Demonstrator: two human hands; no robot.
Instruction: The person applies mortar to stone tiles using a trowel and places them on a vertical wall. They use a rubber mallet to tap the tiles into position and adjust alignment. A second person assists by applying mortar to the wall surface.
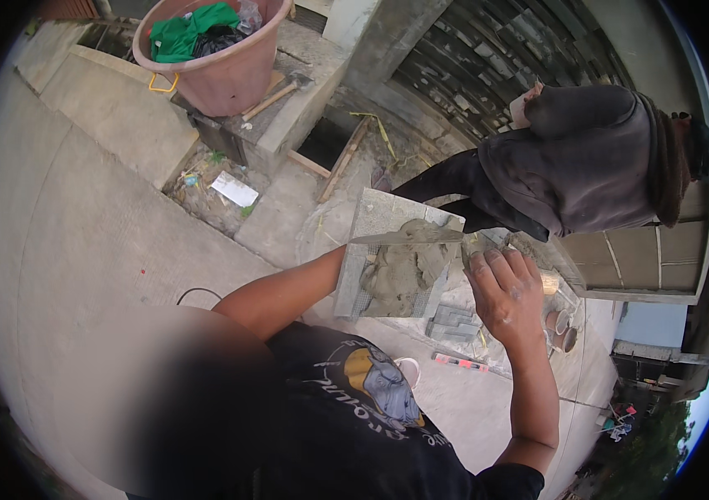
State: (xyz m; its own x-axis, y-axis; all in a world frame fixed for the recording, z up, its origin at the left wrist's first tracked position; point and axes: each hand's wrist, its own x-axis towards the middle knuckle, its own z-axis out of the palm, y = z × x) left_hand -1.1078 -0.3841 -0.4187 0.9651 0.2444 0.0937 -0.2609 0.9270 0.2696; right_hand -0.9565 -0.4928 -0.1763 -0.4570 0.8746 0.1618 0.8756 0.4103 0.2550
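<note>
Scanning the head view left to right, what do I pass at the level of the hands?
Concrete pavement → left forearm → square board loaded with grey mortar → right hand → a co-worker's dark jacket.

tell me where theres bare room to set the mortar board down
The wide concrete slab left of the left forearm is bare. Crowded: ahead around the pink tub and hammer, and right by the crouching person.

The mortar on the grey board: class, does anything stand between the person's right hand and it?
Nothing visible does. The right hand holds a trowel whose blade lies across the top of the mortar heaped on the grey board. The left hand is hidden behind the board.
</note>
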